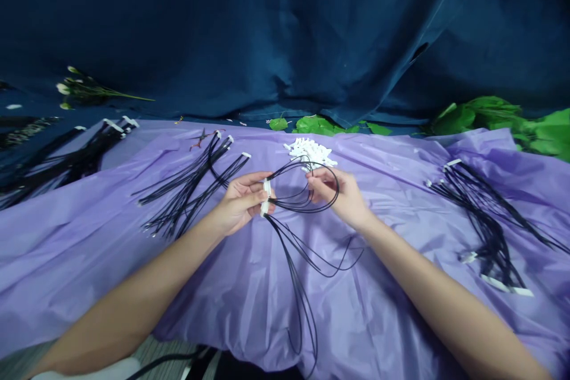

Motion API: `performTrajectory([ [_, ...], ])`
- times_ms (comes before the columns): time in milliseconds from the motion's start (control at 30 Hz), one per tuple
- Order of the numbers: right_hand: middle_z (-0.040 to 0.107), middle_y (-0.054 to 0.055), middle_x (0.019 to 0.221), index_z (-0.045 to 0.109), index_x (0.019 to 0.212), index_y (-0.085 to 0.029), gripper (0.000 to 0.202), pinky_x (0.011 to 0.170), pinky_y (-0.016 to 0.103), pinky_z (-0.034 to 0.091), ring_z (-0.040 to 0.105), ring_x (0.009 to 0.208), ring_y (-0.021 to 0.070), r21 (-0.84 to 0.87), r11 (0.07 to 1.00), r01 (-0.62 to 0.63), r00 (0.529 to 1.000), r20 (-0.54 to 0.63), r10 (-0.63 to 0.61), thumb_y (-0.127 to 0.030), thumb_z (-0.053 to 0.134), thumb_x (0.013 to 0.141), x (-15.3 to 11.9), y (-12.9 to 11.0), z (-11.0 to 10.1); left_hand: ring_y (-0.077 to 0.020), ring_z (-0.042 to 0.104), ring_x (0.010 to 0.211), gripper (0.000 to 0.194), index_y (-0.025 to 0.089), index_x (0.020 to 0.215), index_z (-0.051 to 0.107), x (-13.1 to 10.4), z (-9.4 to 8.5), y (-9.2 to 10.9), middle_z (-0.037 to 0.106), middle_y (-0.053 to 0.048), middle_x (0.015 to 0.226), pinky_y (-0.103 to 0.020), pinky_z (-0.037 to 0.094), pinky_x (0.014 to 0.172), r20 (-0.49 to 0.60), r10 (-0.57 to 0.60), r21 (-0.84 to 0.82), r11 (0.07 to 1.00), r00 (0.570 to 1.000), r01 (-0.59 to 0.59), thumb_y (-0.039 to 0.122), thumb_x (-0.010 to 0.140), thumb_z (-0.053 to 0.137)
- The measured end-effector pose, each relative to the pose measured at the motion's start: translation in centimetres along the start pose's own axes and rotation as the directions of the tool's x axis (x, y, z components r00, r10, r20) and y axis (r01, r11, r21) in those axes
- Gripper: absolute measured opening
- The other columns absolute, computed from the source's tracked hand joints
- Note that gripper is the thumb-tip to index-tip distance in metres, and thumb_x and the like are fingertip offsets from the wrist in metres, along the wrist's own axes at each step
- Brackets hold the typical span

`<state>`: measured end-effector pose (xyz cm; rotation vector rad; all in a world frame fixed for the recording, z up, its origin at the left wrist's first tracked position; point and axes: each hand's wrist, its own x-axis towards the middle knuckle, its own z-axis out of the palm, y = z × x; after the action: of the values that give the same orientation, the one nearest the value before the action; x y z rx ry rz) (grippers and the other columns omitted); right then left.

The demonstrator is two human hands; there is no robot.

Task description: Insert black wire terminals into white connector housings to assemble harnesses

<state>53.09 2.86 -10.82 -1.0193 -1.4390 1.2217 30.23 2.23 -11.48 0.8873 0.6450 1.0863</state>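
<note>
My left hand (246, 200) is closed on a white connector (266, 190) held upright near the middle. Several thin black wires (298, 285) run from this connector; some hang down over the purple cloth, others loop to the right. At the right end of the loops, the fingers of my right hand (332, 190) are pinched on the black wires. Just beyond my hands lies a pile of small white connectors (309, 152).
Bundles of black wires with white ends lie on the purple cloth (178, 285) at left (191, 184) and right (485, 219). Small scissors (201, 139) rest behind the left bundle. Green leaves (485, 116) and a dark blue curtain (267, 29) stand at the back.
</note>
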Motion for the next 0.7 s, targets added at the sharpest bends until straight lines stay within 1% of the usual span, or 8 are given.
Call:
performTrajectory([
  [67,0.06,0.004,0.086,0.057,0.096,-0.02,0.021,0.061,0.029,0.05,0.056,0.065,0.0133,-0.378,0.91,0.174,0.969,-0.099,-0.226,-0.031,0.063,0.079,-0.3,0.5,0.1,-0.0114,0.064,0.05,0.038,0.023,0.098,0.071,0.0,0.1,0.0,0.069,-0.001,0.067,-0.021,0.055,0.05,-0.001,-0.008,0.009,1.0,1.0,0.008,0.018,0.061,0.081],
  [167,0.059,0.005,0.092,0.057,0.089,-0.021,0.011,0.069,0.029,0.047,0.055,0.076,0.0151,-0.617,0.708,0.343,0.909,0.027,-0.416,-0.016,0.052,0.08,-0.6,0.7,-0.2,-0.012,0.065,0.052,0.038,0.023,0.099,0.071,0.1,0.1,-0.2,0.07,-0.002,0.069,-0.022,0.056,0.052,-0.007,-0.023,0.032,0.999,1.0,0.024,0.018,0.062,0.08],
  [200,0.058,0.005,0.088,0.057,0.087,-0.021,0.013,0.069,0.029,0.046,0.054,0.076,0.0147,-0.577,0.717,0.391,0.904,0.093,-0.417,-0.013,0.05,0.079,-0.6,0.6,-0.3,-0.012,0.065,0.052,0.038,0.022,0.1,0.071,0.1,0.1,-0.3,0.07,-0.002,0.07,-0.022,0.056,0.052,-0.009,-0.026,0.036,0.999,1.0,0.026,0.018,0.063,0.08],
  [267,0.056,0.003,0.082,0.056,0.09,-0.021,0.018,0.067,0.027,0.046,0.053,0.073,0.0133,-0.339,0.85,0.403,0.914,0.197,-0.355,-0.012,0.051,0.076,-0.4,0.2,-0.6,-0.0118,0.065,0.052,0.039,0.022,0.099,0.07,0.2,0.1,-0.3,0.07,-0.002,0.069,-0.022,0.056,0.052,-0.017,-0.024,0.028,0.999,1.0,0.025,0.018,0.062,0.081],
  [333,0.056,0.003,0.084,0.054,0.1,-0.02,0.028,0.066,0.027,0.047,0.054,0.071,0.0128,0.018,0.967,0.254,0.925,0.289,-0.248,-0.017,0.058,0.072,-0.1,-0.2,-0.9,-0.0117,0.065,0.051,0.04,0.022,0.098,0.07,0.2,0.2,-0.1,0.07,-0.001,0.068,-0.021,0.055,0.051,-0.027,-0.013,0.006,1.0,1.0,0.013,0.018,0.06,0.082],
  [433,0.059,0.005,0.086,0.057,0.102,-0.019,0.035,0.064,0.029,0.047,0.055,0.072,0.0148,0.39,0.92,-0.047,0.91,0.396,-0.121,-0.034,0.062,0.071,0.1,-0.9,-1.4,-0.0117,0.064,0.05,0.04,0.021,0.097,0.07,0.2,0.3,0.1,0.069,-0.001,0.066,-0.021,0.055,0.05,-0.041,-0.009,-0.006,1.0,0.999,0.009,0.017,0.059,0.083],
  [533,0.059,0.005,0.083,0.066,0.094,-0.018,0.033,0.063,0.028,0.044,0.053,0.07,0.0136,0.455,0.882,-0.125,0.927,0.369,-0.06,-0.044,0.064,0.074,0.0,-1.7,-1.9,-0.0124,0.065,0.051,0.039,0.021,0.097,0.07,0.2,0.3,0.2,0.07,-0.002,0.068,-0.021,0.055,0.051,-0.05,-0.017,0.005,1.0,0.999,0.018,0.017,0.06,0.082],
  [700,0.058,0.0,0.073,0.069,0.07,-0.022,0.014,0.065,0.028,0.044,0.051,0.064,0.0111,0.468,0.879,-0.092,0.971,0.236,-0.024,-0.032,0.077,0.067,-0.3,-2.4,-1.8,-0.0131,0.065,0.049,0.04,0.019,0.097,0.07,0.3,0.3,0.1,0.07,-0.002,0.067,-0.022,0.055,0.049,-0.06,-0.024,-0.007,1.0,0.998,0.023,0.016,0.058,0.082],
])
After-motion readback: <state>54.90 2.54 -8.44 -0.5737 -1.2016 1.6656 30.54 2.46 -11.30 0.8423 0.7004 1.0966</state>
